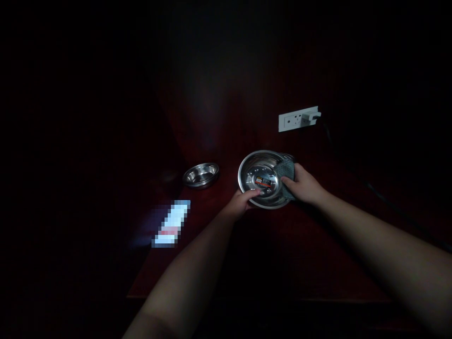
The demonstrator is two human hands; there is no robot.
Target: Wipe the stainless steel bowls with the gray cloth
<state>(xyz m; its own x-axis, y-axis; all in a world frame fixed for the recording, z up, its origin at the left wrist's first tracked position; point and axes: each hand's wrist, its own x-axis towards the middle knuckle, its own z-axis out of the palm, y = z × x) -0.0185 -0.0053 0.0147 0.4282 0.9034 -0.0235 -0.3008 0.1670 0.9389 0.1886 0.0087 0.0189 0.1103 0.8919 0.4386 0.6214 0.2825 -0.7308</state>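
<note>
A shiny steel bowl (254, 170) with a black, orange and white label (263, 181) on its inner bottom is tilted toward me. My left hand (243, 201) grips its lower left rim, thumb inside and fingers hidden beneath. At the right rim, my right hand (300, 182) is closed on a grey-green cloth (286, 175), which is folded over the edge and pressed against the bowl. Part of another shiny rim shows behind the bowl at upper right; what it belongs to is unclear.
Several nested steel bowls (201, 176) stand on the dark red table (226, 263) at the left. Nearer me lies a bright, pixelated rectangle (172, 223). A white wall socket (289, 121) holds a plug (310, 116), its dark cable running down the right side. The surroundings are very dark.
</note>
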